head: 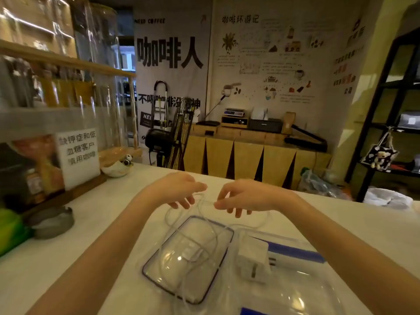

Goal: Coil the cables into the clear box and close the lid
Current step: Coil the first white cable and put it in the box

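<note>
A thin white cable lies in loose loops over a clear lid with a dark rim, flat on the white counter. My left hand and my right hand hover just beyond the lid, each pinching a strand of the cable between thumb and fingers. A white plug adapter rests on the clear box, which has blue clips and sits to the right of the lid. A small white connector block lies on the lid among the loops.
A grey ashtray and a green object sit at the left. A sign stand and a small bowl with a panda figure stand at the back left. The counter's far edge runs behind my hands.
</note>
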Tool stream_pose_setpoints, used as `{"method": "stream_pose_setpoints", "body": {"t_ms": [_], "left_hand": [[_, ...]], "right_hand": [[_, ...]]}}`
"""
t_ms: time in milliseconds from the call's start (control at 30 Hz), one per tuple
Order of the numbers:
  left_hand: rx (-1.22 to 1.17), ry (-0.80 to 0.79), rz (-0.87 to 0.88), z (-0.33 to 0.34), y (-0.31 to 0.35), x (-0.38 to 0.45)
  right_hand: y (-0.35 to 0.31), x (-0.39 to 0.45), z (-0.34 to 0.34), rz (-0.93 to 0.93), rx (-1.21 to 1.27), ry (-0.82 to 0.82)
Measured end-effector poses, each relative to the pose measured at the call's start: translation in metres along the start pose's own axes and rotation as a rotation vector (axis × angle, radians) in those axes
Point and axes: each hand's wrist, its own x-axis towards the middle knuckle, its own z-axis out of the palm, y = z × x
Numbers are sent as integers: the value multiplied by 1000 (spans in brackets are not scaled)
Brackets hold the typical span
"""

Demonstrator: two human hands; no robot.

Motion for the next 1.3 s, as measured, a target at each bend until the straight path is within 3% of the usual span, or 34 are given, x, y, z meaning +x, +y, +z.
{"method": "stream_pose_setpoints", "body": {"t_ms": [100, 367, 533, 700, 800, 867, 967, 1033, 1167, 1300], "left_hand": [[171, 45, -22, 10, -19, -1], [241, 148, -55, 32, -62, -16], [174, 156, -15, 40, -75, -22], [213, 189, -2, 41, -76, -19], [237, 289, 52, 37, -61, -22], [51, 304, 107, 32, -41, -28], [-471, 26, 95, 21, -6, -45], [-689, -120, 169, 16, 8, -52], [-939, -240, 323, 11, 30, -57], [-1166, -387, 432, 8, 50, -54]], "right_hand": [[-7, 6, 21, -83, -58, -63], [-16, 15, 75, -278, -287, -117], [-15, 18, 75, -327, -286, -19], [-16, 9, 50, -368, -122, 135], [-14, 4, 31, -369, -7, 230], [-13, 0, 17, -362, 42, 304], [-11, -7, -3, -351, 117, 426], [-7, -10, -15, -350, 203, 520], [3, -13, -28, -327, 309, 656], [10, -17, -26, -399, 427, 693]]}}
